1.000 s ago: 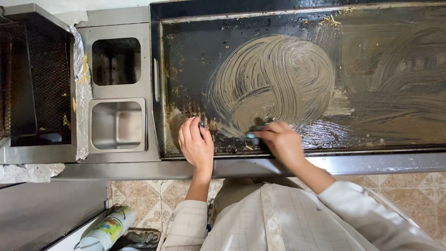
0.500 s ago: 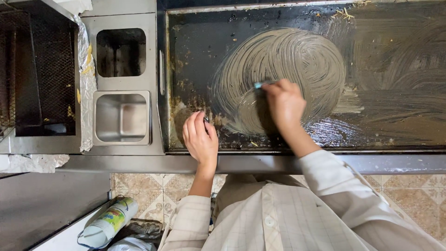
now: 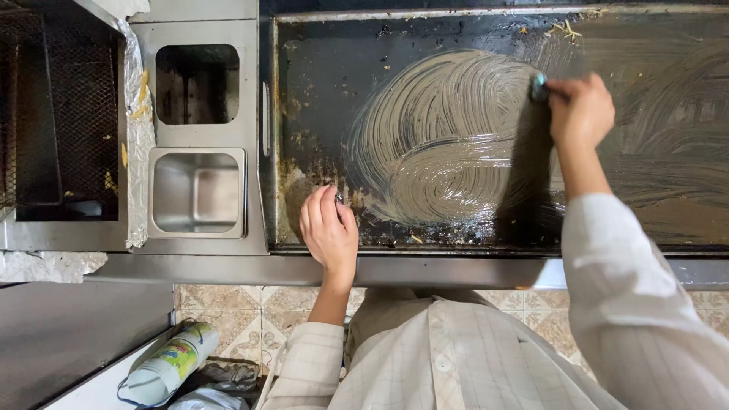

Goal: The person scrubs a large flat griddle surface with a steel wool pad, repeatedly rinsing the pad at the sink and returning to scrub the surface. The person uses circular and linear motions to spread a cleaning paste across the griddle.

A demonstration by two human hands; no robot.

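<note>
A long black griddle plate is smeared with grey swirls of cleaning paste. My right hand is closed on a small scrubbing pad with a blue-green edge, pressed on the plate at the upper right rim of the round swirl. My left hand rests at the griddle's near edge, fingers curled over a small dark thing I cannot make out.
Left of the griddle sit a steel insert pan, an open square well and a fryer with a mesh basket edged in foil. A spray bottle lies low at the left over a tiled floor.
My right hand swept the pad from the near edge of the swirl up and to the right, to its far right rim. The left hand stayed at the griddle's near edge.
</note>
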